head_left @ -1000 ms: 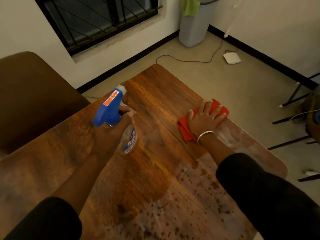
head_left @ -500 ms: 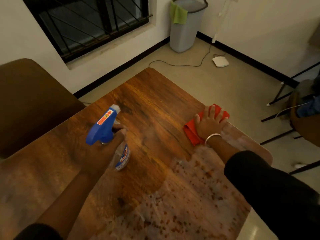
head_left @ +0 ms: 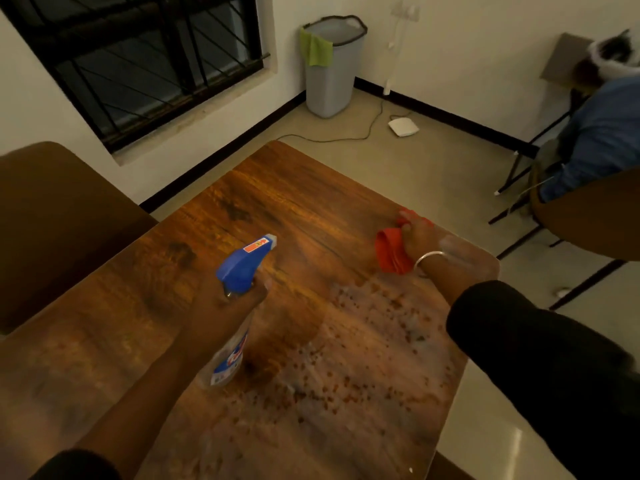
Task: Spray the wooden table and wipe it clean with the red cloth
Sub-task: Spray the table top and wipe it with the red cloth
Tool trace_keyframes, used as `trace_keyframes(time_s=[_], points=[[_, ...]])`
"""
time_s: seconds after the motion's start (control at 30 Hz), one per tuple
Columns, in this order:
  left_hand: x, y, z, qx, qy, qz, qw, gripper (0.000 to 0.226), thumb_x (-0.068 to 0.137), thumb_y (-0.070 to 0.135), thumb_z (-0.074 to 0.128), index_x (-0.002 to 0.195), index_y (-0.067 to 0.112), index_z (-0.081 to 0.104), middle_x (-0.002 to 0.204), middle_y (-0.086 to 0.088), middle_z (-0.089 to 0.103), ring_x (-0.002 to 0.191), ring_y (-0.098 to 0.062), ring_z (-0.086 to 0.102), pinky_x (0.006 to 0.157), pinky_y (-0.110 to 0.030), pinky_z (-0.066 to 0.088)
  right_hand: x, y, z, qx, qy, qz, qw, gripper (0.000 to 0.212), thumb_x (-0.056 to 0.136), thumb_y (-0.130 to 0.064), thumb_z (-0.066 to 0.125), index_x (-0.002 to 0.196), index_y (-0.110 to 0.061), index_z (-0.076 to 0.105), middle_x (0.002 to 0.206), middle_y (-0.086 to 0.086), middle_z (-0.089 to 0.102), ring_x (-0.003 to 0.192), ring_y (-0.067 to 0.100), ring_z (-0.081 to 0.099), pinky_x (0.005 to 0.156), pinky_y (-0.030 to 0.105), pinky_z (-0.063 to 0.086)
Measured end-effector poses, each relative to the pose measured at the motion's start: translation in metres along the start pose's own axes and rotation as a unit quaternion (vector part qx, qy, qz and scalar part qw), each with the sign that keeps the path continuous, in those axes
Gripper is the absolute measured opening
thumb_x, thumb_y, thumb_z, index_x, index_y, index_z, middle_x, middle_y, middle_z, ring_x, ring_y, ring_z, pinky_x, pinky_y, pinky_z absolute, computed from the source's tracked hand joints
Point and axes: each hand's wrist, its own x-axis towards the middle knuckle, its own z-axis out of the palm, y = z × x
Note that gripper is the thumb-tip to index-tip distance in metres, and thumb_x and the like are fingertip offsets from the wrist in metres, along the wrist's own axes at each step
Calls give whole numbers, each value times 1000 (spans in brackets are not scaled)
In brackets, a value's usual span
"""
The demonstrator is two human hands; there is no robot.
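The wooden table [head_left: 284, 209] fills the middle of the head view, with a whitish, speckled wet patch over its near right half. My left hand [head_left: 221, 306] grips a clear spray bottle [head_left: 230, 355] with a blue trigger head, nozzle aimed toward the far side of the table. My right hand [head_left: 420, 237] is closed on the bunched red cloth [head_left: 389, 249] near the table's right edge, the cloth resting on the wood. A metal bangle sits on that wrist.
A second brown table [head_left: 52, 220] stands to the left. A grey bin [head_left: 330, 77] with a green cloth stands in the far corner, with a cable and a white device [head_left: 403, 127] on the floor. A person in blue [head_left: 595, 133] sits at right beside chairs.
My right hand has gone from flat on the spread cloth to gripping it bunched up. The spray bottle has shifted right and nearer. The view has tilted up.
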Motion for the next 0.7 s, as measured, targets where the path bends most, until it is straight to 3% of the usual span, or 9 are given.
trace_keyframes(time_s=[0.1, 0.17, 0.2, 0.27, 0.37, 0.43, 0.53, 0.6, 0.7], points=[[-16, 3, 10, 8, -47, -16, 999, 15, 68, 43, 72, 77, 52, 63, 62, 20, 64, 53, 4, 60, 50, -7, 47, -39, -4, -29, 170, 44, 65, 982, 44, 106, 9, 36, 144, 5, 58, 152, 21, 56, 144, 37, 50, 117, 29, 42], [-27, 8, 21, 51, -92, 2, 995, 29, 73, 33, 73, 86, 58, 64, 70, 26, 67, 59, 7, 63, 50, -3, 46, -63, -4, -43, 229, 52, 84, 968, 40, 109, 2, 38, 143, 3, 60, 143, 16, 61, 135, 31, 56, 85, -2, 43], [-30, 10, 28, 69, -116, 20, 991, 35, 74, 30, 72, 90, 60, 63, 77, 32, 68, 65, 10, 64, 54, -1, 46, -70, 1, -47, 244, 65, 92, 963, 38, 112, -6, 42, 143, -1, 61, 137, 15, 64, 130, 31, 58, 68, -10, 35], [-37, 14, 42, 96, -158, 62, 981, 44, 73, 28, 72, 95, 63, 60, 85, 41, 64, 74, 17, 62, 60, 4, 43, -81, 17, -55, 262, 87, 100, 956, 36, 113, -17, 47, 143, -7, 63, 140, 19, 65, 131, 37, 58, 53, -11, 27], [-38, 16, 62, 127, -199, 63, 970, 26, 72, 36, 66, 95, 49, 63, 86, 26, 68, 73, 4, 65, 55, -8, 48, -83, 40, -56, 288, 125, 88, 945, 35, 110, -10, 48, 138, -10, 69, 140, 13, 68, 123, 26, 64, 62, -9, 34], [-32, 16, 74, 162, -214, 65, 961, 21, 71, 37, 66, 91, 37, 63, 83, 14, 68, 68, -9, 64, 55, -22, 50, -85, 55, -54, 329, 142, 91, 929, 40, 105, -1, 45, 131, -9, 74, 135, 7, 71, 116, 14, 67, 79, -5, 43], [-26, 19, 85, 183, -236, 76, 951, 12, 70, 39, 65, 81, 35, 62, 70, 11, 64, 61, -10, 60, 55, -22, 46, -81, 79, -47, 347, 130, 72, 926, 42, 101, 8, 44, 128, -2, 74, 132, 9, 73, 128, 25, 67, 111, 26, 51], [-22, 21, 91, 201, -234, 83, 948, 11, 72, 35, 69, 79, 29, 63, 65, 8, 62, 63, -10, 59, 56, -23, 45, -75, 91, -44, 333, 112, 48, 935, 43, 99, 13, 42, 130, 3, 71, 134, 16, 71, 129, 32, 66, 117, 39, 49], [-13, 21, 96, 226, -220, 90, 945, 13, 74, 28, 76, 77, 23, 64, 67, 8, 63, 67, -5, 60, 55, -11, 39, -73, 99, -37, 273, 69, 16, 959, 42, 103, 12, 40, 135, 4, 67, 137, 10, 66, 134, 32, 60, 113, 15, 43]])
